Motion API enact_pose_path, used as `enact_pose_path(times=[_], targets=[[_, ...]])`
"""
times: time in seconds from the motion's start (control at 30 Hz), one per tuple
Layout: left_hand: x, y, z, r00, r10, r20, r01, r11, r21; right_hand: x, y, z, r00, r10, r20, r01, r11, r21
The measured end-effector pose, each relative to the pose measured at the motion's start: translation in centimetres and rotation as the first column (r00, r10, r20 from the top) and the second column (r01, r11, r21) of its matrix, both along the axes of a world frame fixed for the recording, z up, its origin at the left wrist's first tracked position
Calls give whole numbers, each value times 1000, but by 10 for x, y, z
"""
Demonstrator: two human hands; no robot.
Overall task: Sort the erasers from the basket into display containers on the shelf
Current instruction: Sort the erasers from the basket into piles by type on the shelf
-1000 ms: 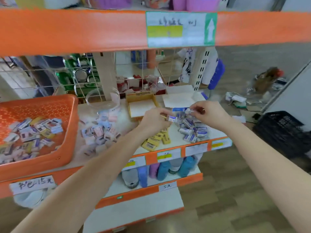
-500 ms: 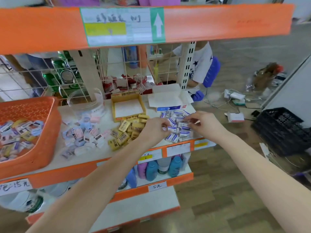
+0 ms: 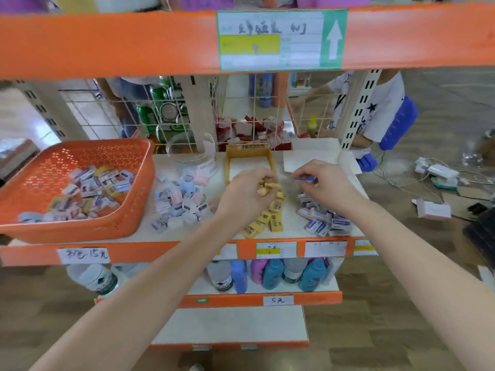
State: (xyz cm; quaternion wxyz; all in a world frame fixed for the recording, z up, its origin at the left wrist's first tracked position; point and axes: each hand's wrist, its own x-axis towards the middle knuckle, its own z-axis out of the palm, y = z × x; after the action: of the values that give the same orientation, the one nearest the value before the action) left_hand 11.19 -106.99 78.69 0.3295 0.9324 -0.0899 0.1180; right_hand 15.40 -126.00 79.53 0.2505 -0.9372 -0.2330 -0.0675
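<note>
An orange basket (image 3: 48,226) at the shelf's left holds several mixed erasers (image 3: 91,191). Three piles lie on the shelf: pastel erasers (image 3: 179,204), yellow erasers (image 3: 270,220) and blue-and-white erasers (image 3: 324,220). My left hand (image 3: 246,194) is curled round a few yellow erasers just in front of the yellow display box (image 3: 247,163). My right hand (image 3: 324,183) pinches one blue-and-white eraser (image 3: 305,179) above the blue-and-white pile, near the open white box (image 3: 316,153). A clear round jar (image 3: 191,153) stands behind the pastel pile.
An orange shelf beam (image 3: 134,41) with a price label crosses overhead. Wire grid panels and red-white packs stand behind the boxes. Bottles (image 3: 270,274) fill the lower shelf. A person in a white shirt (image 3: 380,108) crouches behind the rack. Cables and cartons litter the floor at right.
My left hand has lifted from the shelf front with yellow erasers toward the yellow box. My right hand rose from the blue-and-white pile with one eraser. The camera swung back left.
</note>
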Motion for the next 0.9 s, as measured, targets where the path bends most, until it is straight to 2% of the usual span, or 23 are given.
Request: enact_pose_path(times=[0.23, 0.4, 0.53, 0.67, 0.77, 0.9], targets=[[-17, 110, 20, 954, 274, 117, -276, 961, -6, 13, 114, 14, 971, 238, 26, -237, 971, -19], [-36, 188, 22, 904, 417, 96, -417, 909, -23, 14, 190, 25, 923, 377, 72, -377, 926, -20], [-47, 242, 23, 844, 536, 20, -536, 844, -4, 19, 241, 31, 902, 431, 13, -431, 902, -13], [-57, 289, 27, 826, 560, -56, -559, 828, 47, 26, 284, 38, 888, 458, -29, -459, 888, -22], [-58, 317, 22, 809, 559, -184, -547, 829, 116, 26, 311, 39, 873, 479, -88, -484, 874, -47], [-50, 338, 16, 810, 509, -292, -465, 860, 210, 33, 343, 29, 847, 508, -156, -532, 810, -246]])
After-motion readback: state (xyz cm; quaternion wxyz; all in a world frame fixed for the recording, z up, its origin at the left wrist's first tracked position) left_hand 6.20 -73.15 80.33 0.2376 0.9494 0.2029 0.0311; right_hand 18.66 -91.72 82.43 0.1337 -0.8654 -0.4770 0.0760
